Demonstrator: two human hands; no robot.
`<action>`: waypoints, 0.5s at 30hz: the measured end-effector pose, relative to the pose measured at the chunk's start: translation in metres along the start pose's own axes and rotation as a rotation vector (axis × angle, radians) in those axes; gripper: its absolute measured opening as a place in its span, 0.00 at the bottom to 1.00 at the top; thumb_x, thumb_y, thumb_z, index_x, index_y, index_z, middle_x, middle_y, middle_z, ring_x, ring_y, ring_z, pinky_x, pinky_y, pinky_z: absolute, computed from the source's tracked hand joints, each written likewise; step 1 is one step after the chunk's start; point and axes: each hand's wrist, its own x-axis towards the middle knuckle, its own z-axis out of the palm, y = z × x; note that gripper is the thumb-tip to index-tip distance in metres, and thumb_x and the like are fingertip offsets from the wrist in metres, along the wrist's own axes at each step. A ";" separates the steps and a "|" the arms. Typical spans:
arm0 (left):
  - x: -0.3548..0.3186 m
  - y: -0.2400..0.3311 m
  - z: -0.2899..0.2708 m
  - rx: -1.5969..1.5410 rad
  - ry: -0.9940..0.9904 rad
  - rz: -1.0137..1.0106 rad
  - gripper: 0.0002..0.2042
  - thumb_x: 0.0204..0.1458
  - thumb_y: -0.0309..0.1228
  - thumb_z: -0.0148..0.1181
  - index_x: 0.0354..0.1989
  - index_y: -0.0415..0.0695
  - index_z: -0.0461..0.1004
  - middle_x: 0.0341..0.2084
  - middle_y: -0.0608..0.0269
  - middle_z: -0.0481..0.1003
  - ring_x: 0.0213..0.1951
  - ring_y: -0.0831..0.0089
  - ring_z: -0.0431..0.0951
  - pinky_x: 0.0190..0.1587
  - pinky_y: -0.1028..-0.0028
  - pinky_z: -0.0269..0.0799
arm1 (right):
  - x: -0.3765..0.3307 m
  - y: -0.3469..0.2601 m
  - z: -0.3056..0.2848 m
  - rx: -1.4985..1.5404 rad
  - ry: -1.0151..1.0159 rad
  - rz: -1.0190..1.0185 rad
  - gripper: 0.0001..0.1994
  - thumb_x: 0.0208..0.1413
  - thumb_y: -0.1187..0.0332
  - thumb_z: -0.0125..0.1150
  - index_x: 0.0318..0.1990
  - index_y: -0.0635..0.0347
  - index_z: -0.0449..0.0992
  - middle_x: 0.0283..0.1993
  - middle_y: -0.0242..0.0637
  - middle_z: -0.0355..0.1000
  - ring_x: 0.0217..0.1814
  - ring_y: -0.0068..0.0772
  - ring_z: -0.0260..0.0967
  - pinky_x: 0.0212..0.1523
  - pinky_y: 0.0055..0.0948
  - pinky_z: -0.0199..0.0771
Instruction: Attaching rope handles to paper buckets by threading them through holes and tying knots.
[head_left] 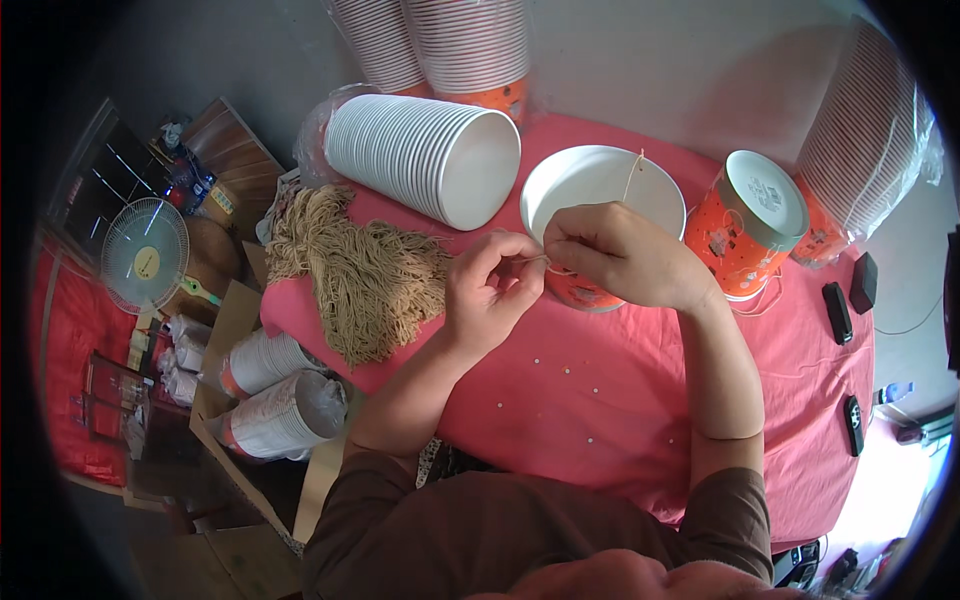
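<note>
A white-lined paper bucket [575, 175] with an orange printed outside stands upright in front of me, its mouth facing up. Thin tan string [629, 182] is fastened at its far rim and runs down toward my hands. My left hand [488, 300] is closed in a pinch, thumb and forefinger on the string at the near left of the bucket. Over the near rim, my right hand [635, 255] is closed on the same string, its fingertips almost touching the left ones. The hole or knot at the near side is hidden behind my fingers.
A heap of tan strings [350, 270] lies left, by a nested stack of paper buckets [400, 150] on its side. An upturned orange bucket [745, 225] with string stands right. Wrapped stacks [860, 140] lean behind. Small black objects [838, 313] lie right; a carton [240, 330] stands left.
</note>
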 end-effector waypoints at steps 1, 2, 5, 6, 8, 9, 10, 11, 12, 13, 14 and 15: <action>0.000 0.000 0.001 -0.005 0.016 0.031 0.07 0.50 0.15 0.60 0.35 0.39 0.72 0.25 0.68 0.74 0.24 0.87 0.68 0.25 0.84 0.61 | 0.000 0.000 0.000 0.000 0.000 -0.001 0.09 0.56 0.70 0.53 0.30 0.67 0.74 0.26 0.49 0.72 0.29 0.49 0.70 0.33 0.42 0.68; 0.000 -0.001 0.000 -0.005 0.016 0.031 0.07 0.50 0.15 0.60 0.35 0.39 0.72 0.25 0.68 0.74 0.24 0.87 0.68 0.25 0.84 0.61 | 0.000 0.000 0.000 0.004 0.004 0.005 0.09 0.56 0.70 0.53 0.30 0.67 0.73 0.25 0.48 0.72 0.28 0.48 0.70 0.33 0.41 0.68; -0.001 -0.004 -0.001 -0.009 0.011 0.019 0.07 0.51 0.16 0.60 0.35 0.39 0.73 0.26 0.68 0.74 0.24 0.87 0.68 0.25 0.84 0.61 | 0.000 0.000 -0.002 0.012 -0.013 0.024 0.08 0.58 0.71 0.55 0.30 0.67 0.73 0.24 0.41 0.71 0.26 0.36 0.67 0.30 0.34 0.67; -0.001 -0.003 -0.001 -0.052 0.005 -0.001 0.06 0.52 0.17 0.61 0.36 0.39 0.73 0.26 0.69 0.74 0.24 0.87 0.68 0.25 0.84 0.62 | 0.000 0.001 -0.003 0.014 -0.033 0.039 0.08 0.59 0.71 0.56 0.31 0.66 0.74 0.23 0.35 0.70 0.25 0.26 0.65 0.29 0.29 0.66; -0.002 -0.004 0.000 -0.094 -0.001 -0.020 0.05 0.53 0.17 0.61 0.36 0.39 0.73 0.27 0.69 0.74 0.25 0.88 0.68 0.26 0.84 0.62 | 0.000 0.002 -0.004 0.027 -0.040 0.069 0.08 0.59 0.71 0.58 0.30 0.66 0.74 0.23 0.35 0.70 0.24 0.25 0.64 0.28 0.28 0.65; -0.004 -0.005 0.000 -0.136 0.001 -0.060 0.04 0.55 0.19 0.60 0.37 0.38 0.73 0.27 0.70 0.74 0.25 0.88 0.68 0.26 0.85 0.62 | 0.000 0.002 -0.005 0.039 -0.048 0.098 0.09 0.59 0.70 0.59 0.30 0.66 0.74 0.22 0.34 0.70 0.24 0.24 0.64 0.27 0.27 0.65; -0.005 -0.005 0.000 -0.177 0.004 -0.101 0.03 0.56 0.20 0.60 0.37 0.38 0.73 0.28 0.71 0.74 0.26 0.89 0.68 0.27 0.85 0.63 | 0.000 0.002 -0.005 0.039 -0.048 0.098 0.09 0.59 0.70 0.59 0.30 0.66 0.74 0.22 0.34 0.70 0.24 0.24 0.64 0.27 0.27 0.65; -0.005 -0.004 0.001 -0.176 0.004 -0.100 0.03 0.56 0.20 0.60 0.37 0.38 0.73 0.28 0.71 0.74 0.26 0.89 0.68 0.27 0.85 0.63 | 0.000 0.002 -0.004 0.054 -0.041 0.101 0.09 0.59 0.70 0.60 0.30 0.66 0.74 0.22 0.33 0.70 0.24 0.23 0.63 0.27 0.27 0.64; -0.005 -0.004 0.003 -0.224 0.014 -0.135 0.03 0.57 0.20 0.59 0.38 0.37 0.73 0.28 0.71 0.74 0.26 0.89 0.68 0.27 0.85 0.63 | 0.000 0.002 -0.004 0.069 -0.034 0.104 0.09 0.59 0.70 0.60 0.29 0.66 0.74 0.22 0.32 0.70 0.24 0.21 0.63 0.26 0.26 0.64; -0.006 -0.004 0.003 -0.272 0.024 -0.170 0.03 0.58 0.21 0.59 0.38 0.37 0.73 0.29 0.72 0.74 0.27 0.89 0.68 0.28 0.85 0.63 | 0.000 0.002 -0.004 0.070 -0.035 0.103 0.09 0.59 0.70 0.60 0.29 0.66 0.74 0.22 0.32 0.70 0.24 0.21 0.63 0.26 0.26 0.64; -0.005 -0.003 0.002 -0.271 0.024 -0.170 0.03 0.58 0.21 0.59 0.38 0.37 0.73 0.29 0.72 0.74 0.27 0.89 0.68 0.28 0.85 0.63 | 0.000 0.002 -0.004 0.066 -0.020 0.101 0.09 0.58 0.70 0.61 0.29 0.66 0.74 0.22 0.31 0.70 0.24 0.21 0.63 0.27 0.26 0.64; -0.004 0.000 0.000 -0.338 0.003 -0.232 0.03 0.58 0.22 0.59 0.38 0.37 0.73 0.28 0.72 0.74 0.27 0.90 0.68 0.27 0.85 0.63 | 0.000 0.002 -0.004 0.062 -0.005 0.101 0.09 0.58 0.70 0.62 0.28 0.66 0.74 0.22 0.31 0.70 0.25 0.20 0.63 0.27 0.26 0.64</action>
